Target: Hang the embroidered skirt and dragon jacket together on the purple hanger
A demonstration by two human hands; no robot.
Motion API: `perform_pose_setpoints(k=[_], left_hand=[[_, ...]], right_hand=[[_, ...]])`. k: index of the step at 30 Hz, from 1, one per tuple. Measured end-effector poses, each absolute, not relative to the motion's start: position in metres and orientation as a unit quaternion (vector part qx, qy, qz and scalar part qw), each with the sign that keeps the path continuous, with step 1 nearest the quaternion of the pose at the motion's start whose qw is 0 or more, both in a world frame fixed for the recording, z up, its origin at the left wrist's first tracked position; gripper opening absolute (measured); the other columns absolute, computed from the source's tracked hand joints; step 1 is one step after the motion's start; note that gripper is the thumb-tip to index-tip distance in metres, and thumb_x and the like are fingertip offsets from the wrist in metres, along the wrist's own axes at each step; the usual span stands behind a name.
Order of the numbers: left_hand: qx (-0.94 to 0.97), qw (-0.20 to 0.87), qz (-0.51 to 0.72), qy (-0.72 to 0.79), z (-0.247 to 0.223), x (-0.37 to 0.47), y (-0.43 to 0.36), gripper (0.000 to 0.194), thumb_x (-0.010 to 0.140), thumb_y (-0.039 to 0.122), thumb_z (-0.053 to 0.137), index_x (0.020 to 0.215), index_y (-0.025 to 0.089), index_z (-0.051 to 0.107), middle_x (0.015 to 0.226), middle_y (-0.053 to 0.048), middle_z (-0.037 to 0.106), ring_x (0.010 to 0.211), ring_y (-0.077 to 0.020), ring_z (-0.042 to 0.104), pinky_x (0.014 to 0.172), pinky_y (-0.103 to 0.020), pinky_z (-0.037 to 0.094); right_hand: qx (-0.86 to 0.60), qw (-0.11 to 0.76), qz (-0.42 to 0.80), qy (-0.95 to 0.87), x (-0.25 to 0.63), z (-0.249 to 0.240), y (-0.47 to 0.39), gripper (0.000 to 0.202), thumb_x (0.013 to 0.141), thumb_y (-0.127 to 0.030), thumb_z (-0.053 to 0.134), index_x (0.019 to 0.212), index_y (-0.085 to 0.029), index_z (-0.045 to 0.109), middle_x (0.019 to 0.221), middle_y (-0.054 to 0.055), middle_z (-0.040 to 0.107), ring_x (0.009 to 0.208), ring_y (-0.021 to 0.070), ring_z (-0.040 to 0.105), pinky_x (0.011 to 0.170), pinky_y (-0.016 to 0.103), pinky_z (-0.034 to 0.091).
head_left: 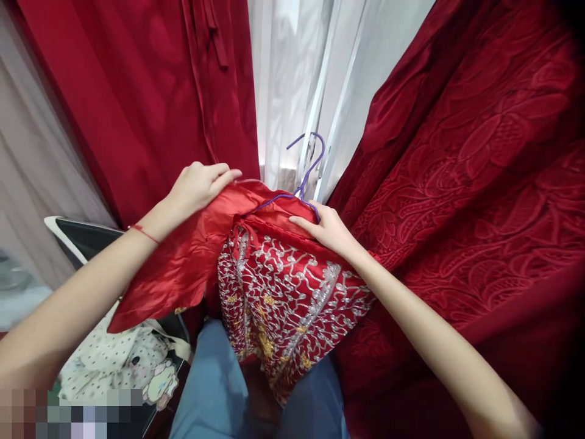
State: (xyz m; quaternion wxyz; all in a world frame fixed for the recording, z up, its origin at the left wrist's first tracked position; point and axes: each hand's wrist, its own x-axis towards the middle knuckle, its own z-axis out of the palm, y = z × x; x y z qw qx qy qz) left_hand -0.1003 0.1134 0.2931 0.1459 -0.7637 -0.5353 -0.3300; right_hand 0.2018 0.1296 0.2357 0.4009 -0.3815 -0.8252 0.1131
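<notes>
A red embroidered garment [292, 274] with silver and gold patterning hangs in front of my legs. Its shiny red lining [183, 274] is folded open to the left. Inside the upper edge sits a purple wire hanger [315, 164], its hook pointing up. My left hand [201, 186] has its fingers closed on the lining's top edge. On the other side, my right hand [326, 228] grips the garment's upper edge beside the hanger's right arm, thumb in front and fingers hidden behind. Red ties [244, 235] dangle near the garment's upper left front.
Plain red fabric [137, 91] hangs behind at left, and patterned red fabric [493, 158] fills the right. White upright bars [338, 103] stand behind the hanger's hook. At lower left, a polka-dot cloth bag [105, 353] rests on a black chair [86, 235].
</notes>
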Motion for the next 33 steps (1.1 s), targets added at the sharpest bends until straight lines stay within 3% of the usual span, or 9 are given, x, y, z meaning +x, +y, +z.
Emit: perform_pose_setpoints(k=[6, 9, 12, 15, 17, 19, 23, 28, 33], left_hand=[[-0.814, 0.159, -0.311, -0.463, 0.188, -0.051, 0.05, 0.045, 0.104, 0.051, 0.04, 0.122, 0.017, 0.065, 0.073, -0.007, 0.073, 0.049, -0.014, 0.058, 0.051, -0.027, 0.043], [-0.809, 0.153, -0.383, -0.419, 0.168, -0.054, 0.053, 0.037, 0.103, 0.044, 0.044, 0.123, 0.019, 0.062, 0.078, -0.005, 0.075, 0.058, -0.014, 0.065, 0.06, -0.027, 0.052], [-0.682, 0.184, -0.508, -0.493, 0.173, -0.087, 0.086, 0.049, 0.093, 0.05, 0.059, 0.127, 0.015, 0.058, 0.111, -0.014, 0.074, 0.092, -0.0221, 0.072, 0.083, -0.036, 0.058], [-0.682, 0.078, -0.488, -0.539, 0.17, -0.127, 0.128, 0.075, 0.077, 0.062, 0.072, 0.132, 0.013, 0.056, 0.136, -0.021, 0.064, 0.124, -0.033, 0.062, 0.104, -0.047, 0.052], [-0.722, -0.077, -0.435, -0.533, 0.16, -0.15, 0.147, 0.065, 0.082, 0.061, 0.063, 0.127, 0.015, 0.059, 0.127, -0.017, 0.07, 0.118, -0.03, 0.066, 0.103, -0.046, 0.053], [-0.721, -0.137, -0.425, -0.53, 0.152, -0.169, 0.154, 0.049, 0.089, 0.057, 0.052, 0.113, 0.017, 0.064, 0.111, -0.013, 0.076, 0.105, -0.0272, 0.071, 0.099, -0.044, 0.055], [-0.715, -0.05, -0.445, -0.537, 0.164, -0.184, 0.137, 0.037, 0.095, 0.047, 0.044, 0.095, 0.017, 0.066, 0.094, -0.011, 0.077, 0.094, -0.025, 0.073, 0.096, -0.041, 0.055], [-0.758, 0.066, -0.412, -0.502, 0.202, -0.142, 0.105, 0.049, 0.096, 0.047, 0.052, 0.13, 0.013, 0.059, 0.135, -0.017, 0.067, 0.122, -0.0286, 0.065, 0.109, -0.045, 0.049], [-0.84, 0.127, -0.369, -0.377, 0.218, -0.066, 0.078, 0.057, 0.097, 0.047, 0.054, 0.145, 0.017, 0.051, 0.149, -0.015, 0.058, 0.141, -0.029, 0.052, 0.121, -0.05, 0.037]], right_hand=[[-0.383, 0.398, 0.142, -0.821, 0.201, 0.234, 0.132, 0.038, 0.095, -0.051, 0.054, 0.082, -0.017, 0.066, 0.081, 0.005, 0.07, 0.077, 0.0201, 0.061, 0.08, 0.035, 0.049], [-0.377, 0.395, 0.158, -0.823, 0.205, 0.233, 0.136, 0.038, 0.096, -0.05, 0.053, 0.09, -0.016, 0.068, 0.091, 0.007, 0.073, 0.083, 0.0212, 0.063, 0.085, 0.035, 0.049], [-0.358, 0.399, 0.181, -0.825, 0.207, 0.231, 0.139, 0.039, 0.095, -0.05, 0.054, 0.101, -0.016, 0.07, 0.1, 0.007, 0.075, 0.089, 0.0224, 0.065, 0.09, 0.036, 0.049], [-0.355, 0.406, 0.186, -0.821, 0.206, 0.229, 0.138, 0.04, 0.095, -0.051, 0.055, 0.099, -0.015, 0.071, 0.098, 0.007, 0.075, 0.088, 0.0224, 0.065, 0.09, 0.036, 0.05], [-0.366, 0.409, 0.182, -0.816, 0.206, 0.228, 0.136, 0.04, 0.094, -0.052, 0.054, 0.094, -0.015, 0.07, 0.094, 0.007, 0.074, 0.085, 0.0221, 0.064, 0.087, 0.036, 0.049], [-0.373, 0.409, 0.178, -0.814, 0.206, 0.229, 0.135, 0.039, 0.094, -0.051, 0.055, 0.092, -0.015, 0.069, 0.091, 0.007, 0.074, 0.083, 0.0218, 0.064, 0.085, 0.035, 0.049], [-0.358, 0.406, 0.187, -0.82, 0.206, 0.23, 0.138, 0.038, 0.093, -0.051, 0.057, 0.092, -0.016, 0.07, 0.093, 0.005, 0.074, 0.086, 0.0217, 0.064, 0.086, 0.033, 0.048], [-0.342, 0.405, 0.211, -0.822, 0.204, 0.228, 0.141, 0.038, 0.093, -0.052, 0.057, 0.095, -0.016, 0.07, 0.095, 0.005, 0.074, 0.087, 0.0216, 0.064, 0.088, 0.034, 0.048], [-0.353, 0.406, 0.209, -0.817, 0.205, 0.228, 0.138, 0.038, 0.093, -0.051, 0.057, 0.097, -0.016, 0.071, 0.098, 0.006, 0.075, 0.088, 0.0213, 0.064, 0.089, 0.035, 0.048]])
